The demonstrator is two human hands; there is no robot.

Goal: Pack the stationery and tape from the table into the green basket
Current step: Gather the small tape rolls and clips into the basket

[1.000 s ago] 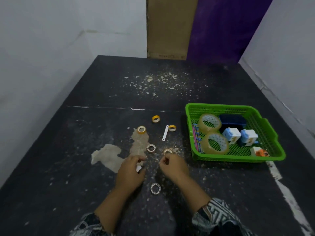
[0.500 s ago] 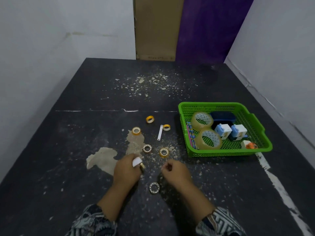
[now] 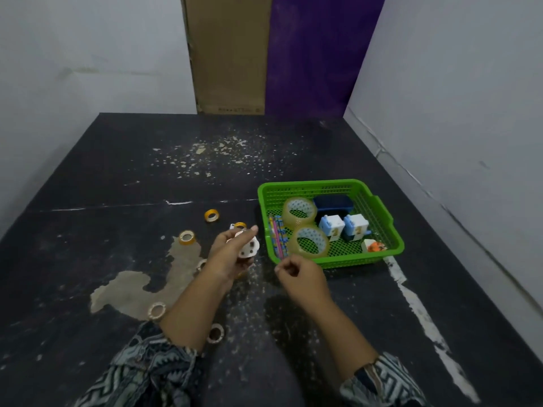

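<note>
Black table (image 3: 88,230), green basket (image 3: 308,184) on its R side. In the basket: 2 big clear tape rolls (image 3: 294,247) L-centre, dark blue box (image 3: 333,202) at rear, 2 white-blue sharpeners (image 3: 332,227) mid, coloured pencils (image 3: 277,239) along L wall, small orange-white item (image 3: 373,246) in near R corner. L hand (image 3: 232,254), raised just L of basket, grips small white tape roll (image 3: 248,248). R hand (image 3: 299,273) is near basket's front wall, fingers curled; can't tell if it holds anything. Loose small tape rolls (image 3: 211,215) lie on the table L of basket. Cardboard box (image 3: 229,54) at back: print too small to read.
</note>
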